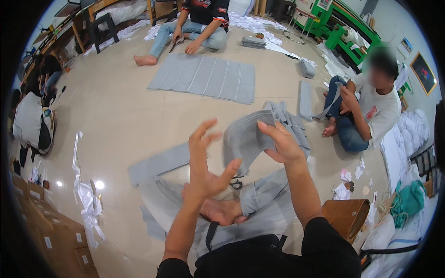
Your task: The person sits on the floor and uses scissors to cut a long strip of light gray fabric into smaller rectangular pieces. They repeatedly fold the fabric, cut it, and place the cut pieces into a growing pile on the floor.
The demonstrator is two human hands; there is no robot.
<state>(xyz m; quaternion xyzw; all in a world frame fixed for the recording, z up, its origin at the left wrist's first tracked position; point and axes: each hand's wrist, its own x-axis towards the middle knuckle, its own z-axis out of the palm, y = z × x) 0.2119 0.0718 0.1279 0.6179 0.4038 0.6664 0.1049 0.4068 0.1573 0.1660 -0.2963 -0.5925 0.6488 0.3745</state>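
My left hand (204,162) is raised over my crossed legs, fingers spread, with nothing in it. The right hand (282,146) pinches the edge of a grey fabric piece (244,136) between thumb and fingers. That piece hangs in a curve to the left of the hand. Behind it a bunched pile of grey fabric (294,127) lies on the floor. A flat grey fabric strip (157,164) lies to the left, partly hidden behind my left hand. Just in front of my bare foot, a small black looped handle (237,184) shows; the rest of that tool is hidden.
Ahead, a person (204,23) sits by a wide grey fabric panel (204,76). At right another person (371,102) holds a grey strip. Cardboard boxes (55,227) stand at lower left, a brown carton (345,215) at lower right. White scraps (88,199) litter the floor.
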